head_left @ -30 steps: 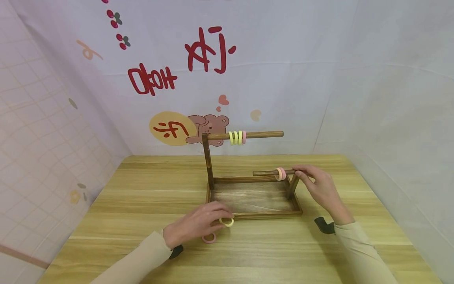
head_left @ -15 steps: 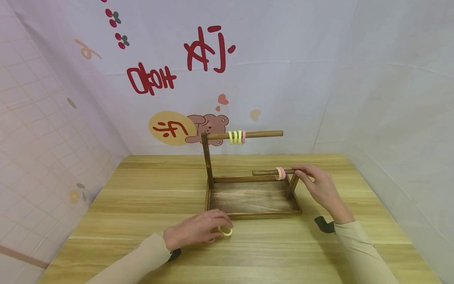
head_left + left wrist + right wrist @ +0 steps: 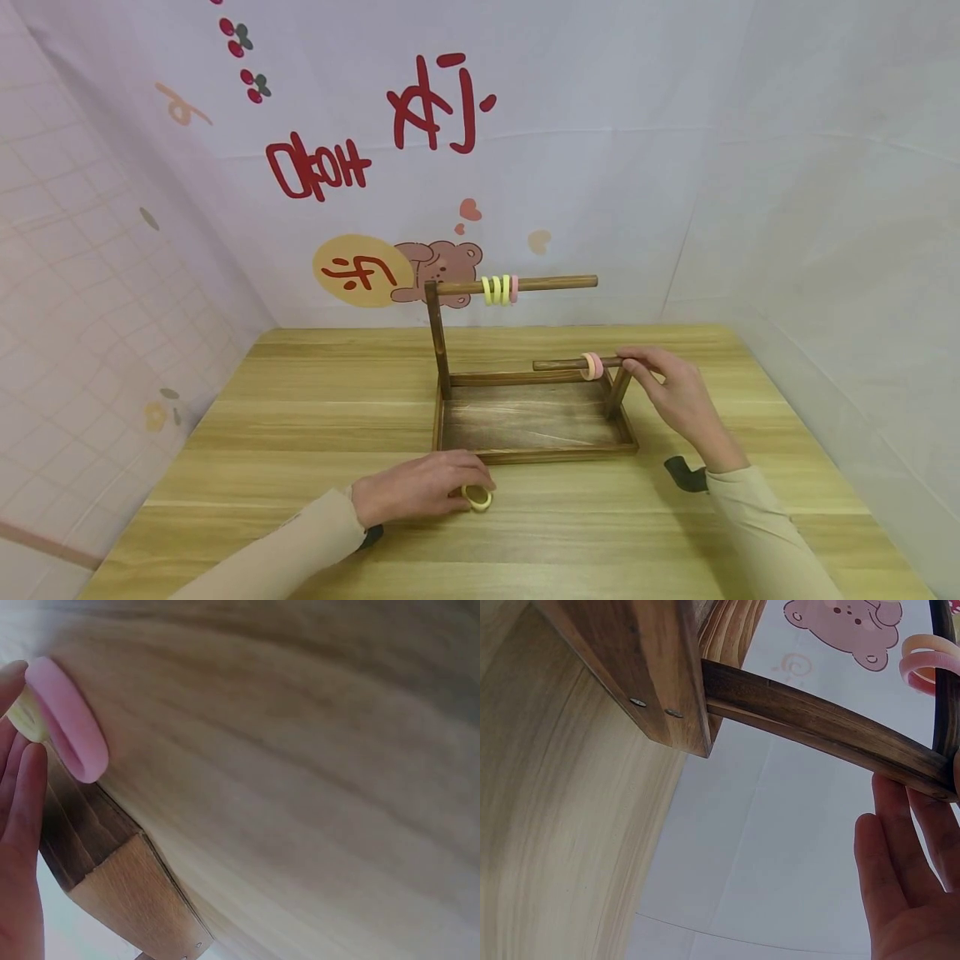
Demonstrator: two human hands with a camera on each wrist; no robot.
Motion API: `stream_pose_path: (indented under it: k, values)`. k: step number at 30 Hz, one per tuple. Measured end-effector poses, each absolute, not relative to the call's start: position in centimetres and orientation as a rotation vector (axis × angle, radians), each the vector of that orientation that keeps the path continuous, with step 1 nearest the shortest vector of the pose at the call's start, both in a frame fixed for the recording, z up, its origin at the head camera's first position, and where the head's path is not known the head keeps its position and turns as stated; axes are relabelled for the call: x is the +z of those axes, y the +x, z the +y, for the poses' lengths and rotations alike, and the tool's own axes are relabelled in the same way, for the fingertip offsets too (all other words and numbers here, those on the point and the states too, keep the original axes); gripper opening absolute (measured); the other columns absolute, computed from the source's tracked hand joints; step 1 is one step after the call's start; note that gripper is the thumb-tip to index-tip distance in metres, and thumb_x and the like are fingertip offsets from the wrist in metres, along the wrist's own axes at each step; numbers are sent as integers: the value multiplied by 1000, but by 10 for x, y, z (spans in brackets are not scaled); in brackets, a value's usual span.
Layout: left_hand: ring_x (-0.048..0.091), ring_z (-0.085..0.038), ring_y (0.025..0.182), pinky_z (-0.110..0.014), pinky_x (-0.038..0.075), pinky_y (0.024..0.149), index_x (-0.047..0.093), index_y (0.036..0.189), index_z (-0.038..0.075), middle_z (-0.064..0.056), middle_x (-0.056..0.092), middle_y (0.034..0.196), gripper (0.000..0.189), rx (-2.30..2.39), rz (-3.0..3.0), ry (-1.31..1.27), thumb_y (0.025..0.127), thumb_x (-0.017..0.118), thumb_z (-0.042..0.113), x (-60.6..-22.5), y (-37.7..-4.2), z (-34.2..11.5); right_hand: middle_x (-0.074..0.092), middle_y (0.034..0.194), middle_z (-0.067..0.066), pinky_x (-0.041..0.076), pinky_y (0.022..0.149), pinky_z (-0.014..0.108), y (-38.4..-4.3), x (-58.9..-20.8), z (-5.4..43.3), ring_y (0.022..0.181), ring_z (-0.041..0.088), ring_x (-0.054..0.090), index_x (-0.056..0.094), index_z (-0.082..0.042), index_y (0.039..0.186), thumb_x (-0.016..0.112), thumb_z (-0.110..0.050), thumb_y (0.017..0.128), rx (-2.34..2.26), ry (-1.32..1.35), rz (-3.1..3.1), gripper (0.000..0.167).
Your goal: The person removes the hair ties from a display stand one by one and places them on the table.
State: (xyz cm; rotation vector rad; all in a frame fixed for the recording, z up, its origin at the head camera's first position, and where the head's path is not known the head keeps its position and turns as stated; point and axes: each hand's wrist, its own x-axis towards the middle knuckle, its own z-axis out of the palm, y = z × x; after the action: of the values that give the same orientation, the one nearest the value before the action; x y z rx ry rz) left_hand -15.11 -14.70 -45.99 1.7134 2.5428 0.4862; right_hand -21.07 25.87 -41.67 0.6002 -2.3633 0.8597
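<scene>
Yellow ring (image 3: 482, 507) in its grasp, the left hand (image 3: 420, 487) is at eight o'clock from the middle of the tray (image 3: 555, 456). Thumb and fingers pinch the ring, which is tilted; whether it touches the bench (image 3: 300, 417) cannot be told. In the left wrist view a pink ring (image 3: 79, 720) shows close beside it, by the fingertips; whether the hand grips that one too is unclear.

The right hand (image 3: 671, 400), at three o'clock, grasps the lower rod (image 3: 555, 365) at the end where it meets the short post (image 3: 618, 390). The right wrist view shows other fingers of that hand nearly straight, at or just beside the post.

The lower rod points to nine o'clock from the post and carries two rings side by side, one pale orange (image 3: 588, 367) and one pink (image 3: 597, 367). The tall post (image 3: 439, 342) rises at ten o'clock; from its top the upper rod (image 3: 558, 283) runs towards three o'clock, with three yellow rings (image 3: 497, 291) and, on their three o'clock side, another pink one (image 3: 513, 289).

Beyond the bench hangs a white cloth (image 3: 600, 167) printed with a bear (image 3: 450, 267) at eleven o'clock, a yellow disc (image 3: 330, 258) at ten and red lettering (image 3: 468, 108) above them.
</scene>
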Motion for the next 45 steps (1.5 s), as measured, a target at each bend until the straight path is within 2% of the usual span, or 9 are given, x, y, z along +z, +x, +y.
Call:
stream_pose_path:
  k: [5,13,21,25,32,37,45]
  values:
    - [61,-4,117,-16,47,101,72,122,15,7,69,122,30,444,2526,1704,94,79,14,-460,-152,-146,77,109,6,53,82,28,-211,-417,259,98,27,72,77,-10,115,72,-3,96,860,596,-2364,21]
    - [59,-7,124,-20,47,104,69,129,14,6,67,130,36,408,2527,1670,94,79,17,-458,-150,-148,77,108,6,54,80,36,-212,-419,259,96,27,73,77,-10,114,73,-2,96,844,589,-2357,20]
    - [60,-7,123,-26,49,106,70,128,14,6,68,130,28,584,2555,1595,100,72,18,-453,-147,-152,78,108,6,52,81,26,-214,-420,260,95,26,73,77,-10,114,73,-3,95,844,576,-2351,20]
    - [61,-5,118,-29,51,103,71,128,14,7,69,129,25,657,2589,1513,103,67,16,-446,-146,-154,78,109,6,52,81,28,-214,-420,260,96,27,73,77,-10,114,73,-4,96,846,572,-2358,20]
    - [64,-10,117,-32,54,101,72,127,13,5,70,124,25,836,2641,1496,102,69,13,-435,-148,-157,77,110,6,54,81,38,-212,-419,260,97,28,72,77,-10,116,72,-5,97,849,569,-2371,20]
    - [67,-15,114,-33,56,98,73,124,9,0,72,122,25,1024,2668,1580,99,71,9,-431,-151,-153,78,109,6,54,80,39,-212,-419,260,96,27,73,77,-9,114,72,-4,97,848,568,-2370,19]
    - [69,-18,113,-35,57,96,74,121,9,-3,74,119,26,1189,2727,1635,95,75,7,-425,-153,-137,77,109,6,54,80,42,-212,-419,259,96,28,72,77,-10,115,72,-5,97,845,574,-2366,19]
